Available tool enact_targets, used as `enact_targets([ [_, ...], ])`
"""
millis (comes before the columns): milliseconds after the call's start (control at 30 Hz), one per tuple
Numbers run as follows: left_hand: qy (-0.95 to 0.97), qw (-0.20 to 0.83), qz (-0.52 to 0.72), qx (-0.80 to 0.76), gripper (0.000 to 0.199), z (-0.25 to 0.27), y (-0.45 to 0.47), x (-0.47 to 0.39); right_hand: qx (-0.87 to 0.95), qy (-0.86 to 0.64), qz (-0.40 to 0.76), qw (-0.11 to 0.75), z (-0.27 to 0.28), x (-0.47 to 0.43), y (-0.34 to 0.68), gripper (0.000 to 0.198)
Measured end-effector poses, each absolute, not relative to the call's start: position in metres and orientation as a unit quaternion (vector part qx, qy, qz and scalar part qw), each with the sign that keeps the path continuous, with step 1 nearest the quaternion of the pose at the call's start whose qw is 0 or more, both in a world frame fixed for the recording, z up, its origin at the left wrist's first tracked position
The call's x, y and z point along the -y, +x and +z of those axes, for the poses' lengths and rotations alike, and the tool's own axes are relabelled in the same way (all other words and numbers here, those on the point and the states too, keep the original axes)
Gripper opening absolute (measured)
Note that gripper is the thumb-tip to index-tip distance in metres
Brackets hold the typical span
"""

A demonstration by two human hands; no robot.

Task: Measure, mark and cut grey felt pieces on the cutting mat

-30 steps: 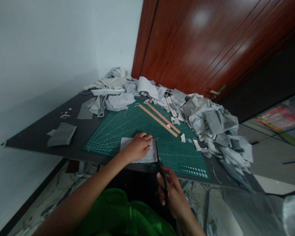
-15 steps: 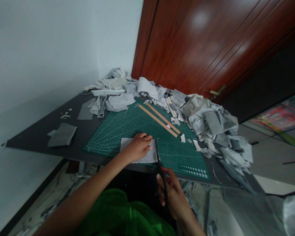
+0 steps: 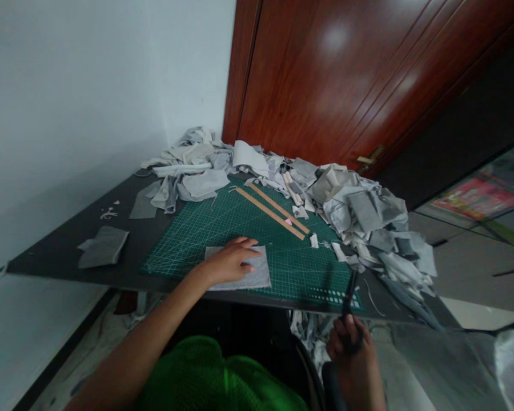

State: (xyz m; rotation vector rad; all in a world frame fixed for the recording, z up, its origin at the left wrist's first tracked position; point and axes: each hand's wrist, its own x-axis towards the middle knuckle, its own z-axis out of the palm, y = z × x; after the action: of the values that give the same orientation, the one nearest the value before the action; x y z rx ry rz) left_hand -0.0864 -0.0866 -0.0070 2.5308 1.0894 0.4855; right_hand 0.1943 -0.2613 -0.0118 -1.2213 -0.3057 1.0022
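Note:
A light grey piece of fabric [image 3: 259, 273] lies flat along the front edge of the green cutting mat [image 3: 188, 228]. My left hand [image 3: 231, 262] rests on top of it, fingers spread and pointing right. Off to the right, at the table's front edge, my right hand [image 3: 353, 348] is wrapped round the handles of black scissors [image 3: 348, 302]. Their blades point away from me, over the mat's right front corner, apart from the fabric. Two tan wooden strips [image 3: 269, 211] lie side by side on the mat, with a small pink scrap [image 3: 288, 222] by them.
Heaped fabric scraps [image 3: 364, 211] line the table's back and right side. A folded grey cloth [image 3: 105, 246] and small white scraps [image 3: 108, 214] lie on the dark table [image 3: 60, 251] at left. Behind stand a white wall and a brown wooden door [image 3: 317, 85].
My right hand has carried the scissors from the fabric's right edge out to the right. My left hand stays on the fabric, its fingers now more spread. The view has shifted slightly.

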Motion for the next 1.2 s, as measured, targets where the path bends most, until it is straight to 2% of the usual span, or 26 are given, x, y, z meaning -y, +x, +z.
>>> enact_targets([
  [67, 0.88, 0.134, 0.148, -0.43, 0.039, 0.002, -0.087, 0.091, 0.147, -0.543, 0.465, 0.684, -0.015, 0.272, 0.209, 0.055],
  [233, 0.787, 0.009, 0.123, -0.604, 0.044, 0.021, -0.079, 0.102, 0.194, -0.526, 0.582, 0.589, -0.031, 0.306, 0.196, 0.059],
  [367, 0.76, -0.048, 0.163, -0.628, 0.036, 0.023, -0.082, 0.1, 0.268, -0.482, 0.664, 0.505, -0.032, 0.318, 0.161, 0.057],
  [433, 0.801, -0.035, 0.203, -0.562, 0.03, 0.021, -0.088, 0.094, 0.309, -0.449, 0.696, 0.467, -0.03, 0.317, 0.148, 0.059],
  [567, 0.915, 0.097, 0.172, -0.351, 0.024, 0.014, -0.102, 0.082, 0.309, -0.442, 0.736, 0.409, -0.025, 0.31, 0.137, 0.059],
  [667, 0.911, 0.106, 0.147, -0.369, 0.03, 0.013, -0.106, 0.083, 0.277, -0.462, 0.752, 0.379, -0.024, 0.304, 0.135, 0.056],
  [733, 0.893, 0.071, 0.139, -0.422, 0.035, 0.015, -0.101, 0.089, 0.272, -0.459, 0.761, 0.37, -0.024, 0.301, 0.133, 0.055],
  [900, 0.837, -0.02, 0.117, -0.535, 0.033, 0.02, -0.074, 0.109, 0.298, -0.468, 0.726, 0.407, -0.02, 0.306, 0.137, 0.064],
  [1000, 0.805, -0.043, 0.113, -0.581, 0.037, 0.019, -0.059, 0.116, 0.336, -0.468, 0.706, 0.412, -0.017, 0.316, 0.147, 0.072],
  [1200, 0.789, -0.054, 0.151, -0.594, 0.05, 0.009, -0.057, 0.111, 0.346, -0.494, 0.667, 0.437, -0.022, 0.335, 0.167, 0.066],
])
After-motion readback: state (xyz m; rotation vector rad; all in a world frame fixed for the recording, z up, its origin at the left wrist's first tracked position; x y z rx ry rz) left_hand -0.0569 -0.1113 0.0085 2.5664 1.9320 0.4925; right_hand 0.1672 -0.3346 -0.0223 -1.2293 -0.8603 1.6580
